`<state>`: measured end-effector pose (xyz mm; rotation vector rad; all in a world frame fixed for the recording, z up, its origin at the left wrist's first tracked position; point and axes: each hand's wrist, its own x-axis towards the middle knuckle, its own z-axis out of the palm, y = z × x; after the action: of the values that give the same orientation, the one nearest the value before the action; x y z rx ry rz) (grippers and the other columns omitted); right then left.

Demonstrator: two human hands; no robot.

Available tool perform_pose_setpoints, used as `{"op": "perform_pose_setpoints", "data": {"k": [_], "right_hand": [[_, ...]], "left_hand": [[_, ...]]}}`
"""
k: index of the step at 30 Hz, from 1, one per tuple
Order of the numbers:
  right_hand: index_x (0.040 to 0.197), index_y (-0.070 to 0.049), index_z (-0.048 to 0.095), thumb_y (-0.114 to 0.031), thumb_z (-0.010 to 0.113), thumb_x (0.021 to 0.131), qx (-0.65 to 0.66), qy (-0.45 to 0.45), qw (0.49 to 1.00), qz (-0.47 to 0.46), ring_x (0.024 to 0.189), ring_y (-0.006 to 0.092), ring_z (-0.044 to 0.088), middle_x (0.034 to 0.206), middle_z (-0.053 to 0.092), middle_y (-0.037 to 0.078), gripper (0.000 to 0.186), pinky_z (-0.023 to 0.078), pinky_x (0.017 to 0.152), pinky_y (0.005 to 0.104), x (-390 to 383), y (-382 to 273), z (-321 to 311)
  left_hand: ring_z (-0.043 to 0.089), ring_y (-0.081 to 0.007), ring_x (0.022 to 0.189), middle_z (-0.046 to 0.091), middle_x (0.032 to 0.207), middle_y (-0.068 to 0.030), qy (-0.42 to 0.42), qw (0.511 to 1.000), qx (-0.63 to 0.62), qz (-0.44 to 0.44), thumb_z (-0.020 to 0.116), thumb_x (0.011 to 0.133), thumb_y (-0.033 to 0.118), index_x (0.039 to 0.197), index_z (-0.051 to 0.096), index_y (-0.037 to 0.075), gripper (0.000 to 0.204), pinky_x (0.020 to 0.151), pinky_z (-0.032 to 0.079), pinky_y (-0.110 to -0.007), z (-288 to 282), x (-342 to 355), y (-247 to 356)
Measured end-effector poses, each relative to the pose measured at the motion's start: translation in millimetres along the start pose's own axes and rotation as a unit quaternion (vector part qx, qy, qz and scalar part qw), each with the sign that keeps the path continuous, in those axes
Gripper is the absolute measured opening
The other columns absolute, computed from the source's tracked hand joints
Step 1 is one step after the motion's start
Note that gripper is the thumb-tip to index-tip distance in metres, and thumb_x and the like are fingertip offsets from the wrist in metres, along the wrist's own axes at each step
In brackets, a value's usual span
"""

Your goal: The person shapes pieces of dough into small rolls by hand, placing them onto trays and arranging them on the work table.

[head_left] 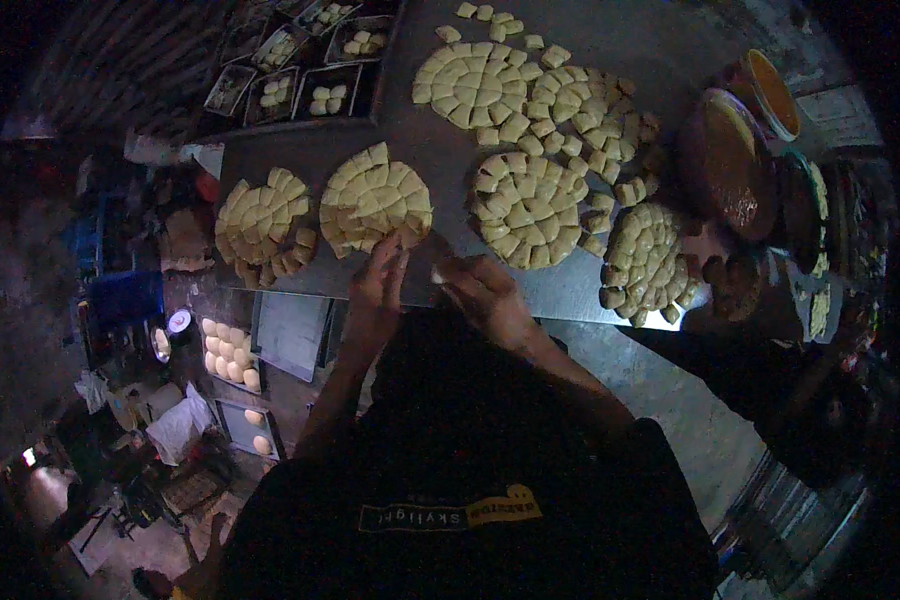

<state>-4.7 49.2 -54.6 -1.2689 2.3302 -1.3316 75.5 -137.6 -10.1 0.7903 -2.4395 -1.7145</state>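
Note:
My left hand (382, 278) has its fingers stretched out, with the tips at the near edge of a round of cut dough (375, 198). My right hand (488, 300) is just to the right, over the table's near edge, with its fingers closed. A small pale bit shows at its fingertips, too dim to name. Another cut dough round (262, 218) lies to the left, loose pieces at its near side. Beyond my right hand is a third cut round (530, 210), apart from the hand.
More cut rounds (470, 85) and loose dough pieces (600, 130) spread over the table's far right. Baking tins (275, 92) with dough stand far left. Large tubs (730, 165) stand at right, near a person (820, 390). Trays of dough balls (228, 352) sit lower left.

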Motion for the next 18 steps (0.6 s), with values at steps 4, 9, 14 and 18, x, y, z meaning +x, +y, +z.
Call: {"op": "perform_pose_setpoints", "data": {"k": [4,9,14,18], "right_hand": [[0.114,-0.006,0.065,-0.008,0.073,0.08,-0.024,0.042,0.998,0.043,0.103,0.0358,0.063,0.116,0.064,0.016,0.035,0.053,0.085,0.0419,-10,13,4],[0.112,-0.004,0.064,-0.005,0.069,0.082,-0.173,0.177,0.938,0.244,0.104,0.0389,0.062,0.116,0.063,0.018,0.03,0.051,0.088,0.0426,-44,69,-58],[0.113,-0.008,0.063,-0.004,0.064,0.082,-0.297,0.076,0.925,0.226,0.104,0.0374,0.06,0.12,0.06,0.019,0.032,0.052,0.083,0.044,-55,84,-109],[0.113,-0.004,0.063,-0.008,0.066,0.086,-0.132,0.111,0.946,0.273,0.102,0.0317,0.065,0.117,0.061,0.016,0.028,0.055,0.08,0.0409,-62,90,-114]], "left_hand": [[0.048,-0.0338,0.131,0.054,0.136,-0.0194,-0.12,0.942,0.211,0.231,0.06,0.095,0.018,0.135,0.052,0.003,0.044,0.106,0.042,-0.042,-1,-6,-32],[0.043,-0.0293,0.135,0.055,0.136,-0.0133,-0.202,0.875,0.232,0.374,0.069,0.088,0.018,0.125,0.06,0.003,0.04,0.109,0.04,-0.043,21,-1,-55],[0.052,-0.0307,0.126,0.057,0.133,-0.0125,-0.223,0.903,0.189,0.314,0.068,0.089,0.016,0.123,0.062,0.006,0.035,0.106,0.042,-0.041,28,13,-41],[0.059,-0.0308,0.115,0.059,0.126,-0.0143,-0.257,0.931,0.075,0.249,0.068,0.09,0.017,0.119,0.061,0.001,0.034,0.1,0.046,-0.04,47,24,3]]}}
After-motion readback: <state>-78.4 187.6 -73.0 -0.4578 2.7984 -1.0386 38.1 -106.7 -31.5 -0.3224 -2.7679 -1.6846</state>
